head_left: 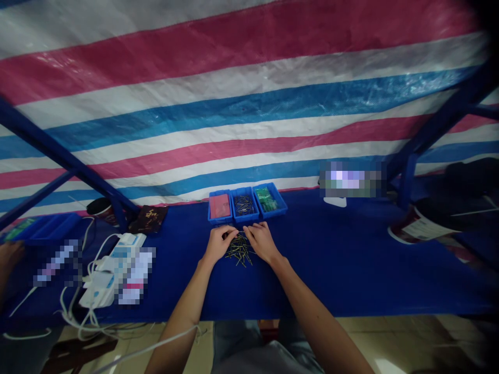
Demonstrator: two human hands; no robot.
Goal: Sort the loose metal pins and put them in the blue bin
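- Work surface: a blue-covered table [351, 259] ran across the view, its near edge below the hands and its far edge against a red, white and blue striped tarpaulin [234, 104].
- Open room: a wide stretch of blue cover lay right of the hands, reaching to a labelled bucket [419, 226] near the right edge. A narrower strip lay between the hands and the near table edge.
- Far side: three blue bins stood in a row just beyond the hands. The left bin [220, 206] held a flat red item, the middle bin [244, 205] held a bundle of slim metal pins, and the right bin [270, 200] held green pieces.
- Left side: white power strips [113, 270] with tangled cables, a blue tray [50, 228] and a dark pouch [148, 218] lay on the table. A second person's hand [10, 254] showed at the left edge.
- Loose pins: a small scattered pile of slim gold-and-dark pins [238, 250] lay on the cover, directly under and between the hands.
- Left hand [220, 244]: partly closed, fingers curved down at the pile's far-left side. Any pin held could not be made out.
- Right hand [262, 241]: also partly closed, fingers curved over the pile's far-right side, fingertips close to the left hand's. Grip could not be determined.
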